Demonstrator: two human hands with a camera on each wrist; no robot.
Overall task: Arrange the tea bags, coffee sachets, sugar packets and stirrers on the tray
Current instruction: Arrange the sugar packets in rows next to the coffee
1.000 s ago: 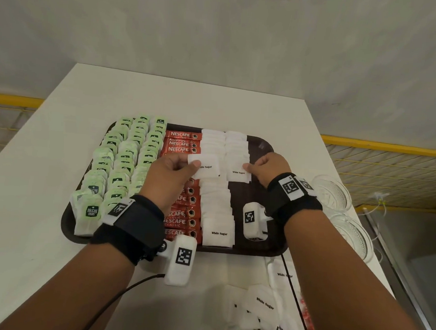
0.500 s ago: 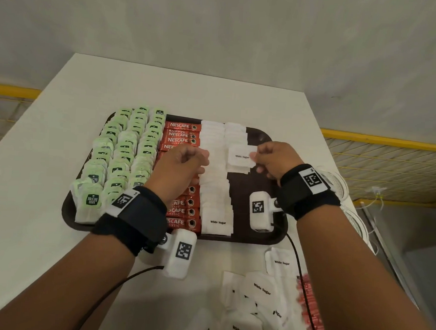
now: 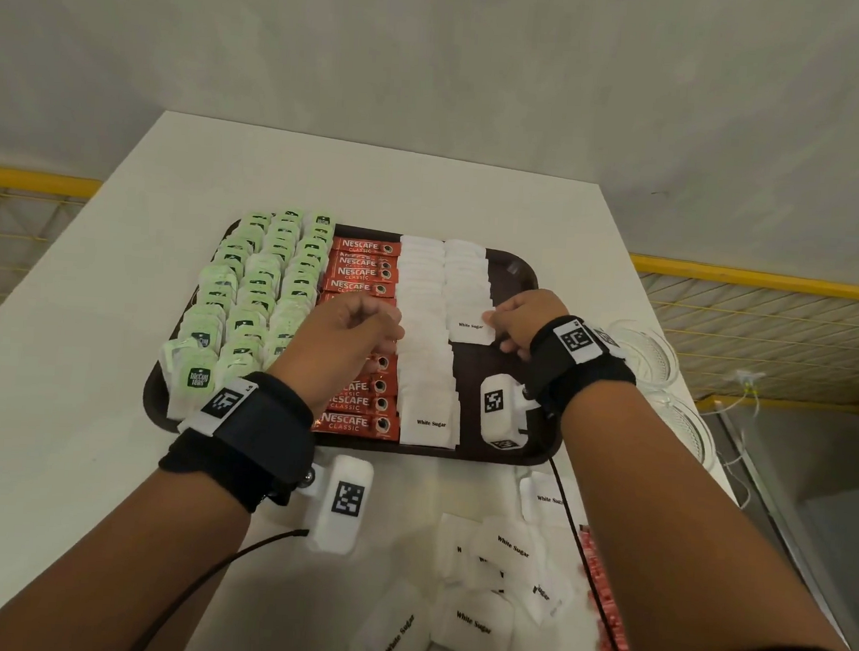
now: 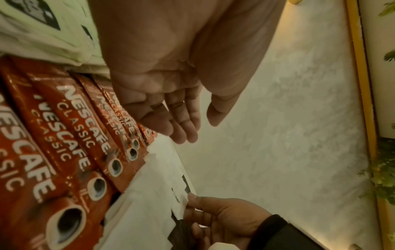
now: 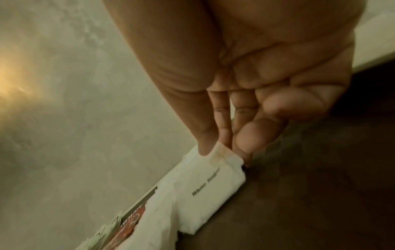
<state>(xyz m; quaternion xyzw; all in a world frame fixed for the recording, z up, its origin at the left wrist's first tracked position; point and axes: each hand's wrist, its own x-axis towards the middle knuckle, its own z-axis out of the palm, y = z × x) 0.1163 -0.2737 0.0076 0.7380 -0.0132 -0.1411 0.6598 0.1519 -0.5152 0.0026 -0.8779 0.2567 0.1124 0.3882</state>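
A dark brown tray [image 3: 475, 373] holds rows of green tea bags [image 3: 247, 304], a column of red coffee sachets [image 3: 363, 271] and two columns of white sugar packets [image 3: 422, 284]. My right hand [image 3: 490, 319] pinches one sugar packet [image 3: 470, 325] by its right edge at the near end of the second column; the wrist view shows thumb and fingers of that hand [image 5: 220, 148] on the packet [image 5: 209, 186]. My left hand [image 3: 392, 323] hovers over the coffee sachets [image 4: 70, 135] with its fingers [image 4: 186, 128] relaxed and holding nothing.
Several loose sugar packets [image 3: 475, 620] lie on the white table [image 3: 85, 405] in front of the tray. Red items [image 3: 597, 587] lie at the near right under my right arm. Two clear glass bowls [image 3: 651, 359] stand right of the tray, near the table edge.
A second ago each hand held a sugar packet above the tray. My left hand is now empty, and my right hand has lowered its packet onto the second column's near end.
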